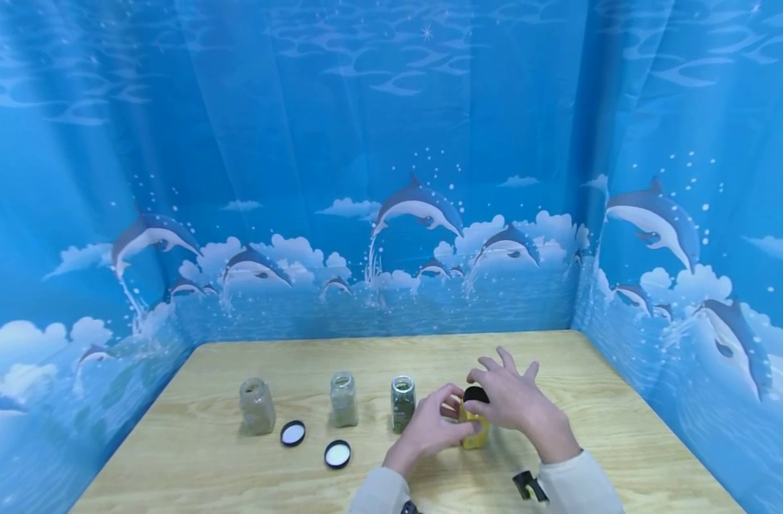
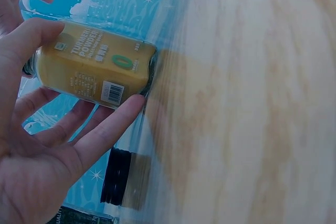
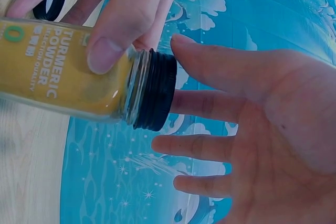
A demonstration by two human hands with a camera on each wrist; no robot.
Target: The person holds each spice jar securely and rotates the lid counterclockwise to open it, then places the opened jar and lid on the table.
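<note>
A glass jar of turmeric powder (image 2: 100, 61) stands on the table with a black lid (image 3: 157, 92) on its neck. My left hand (image 1: 432, 422) holds it, thumb on one side and fingers round the other. Right at the lid is my right hand (image 3: 262, 114), its fingers spread and fairly straight. The thumb and index finger are close to the lid's edge; I cannot tell whether they touch it. Left of the left hand stands an uncapped jar of dark green contents (image 1: 402, 407).
Two more uncapped glass jars, one clear and pale (image 1: 344, 400) and one farther left (image 1: 258, 407), stand on the wooden table (image 1: 192, 464). Two black lids, a left one (image 1: 293, 433) and a right one (image 1: 337, 454), lie white side up. A dolphin-print curtain (image 1: 340, 178) encloses the table.
</note>
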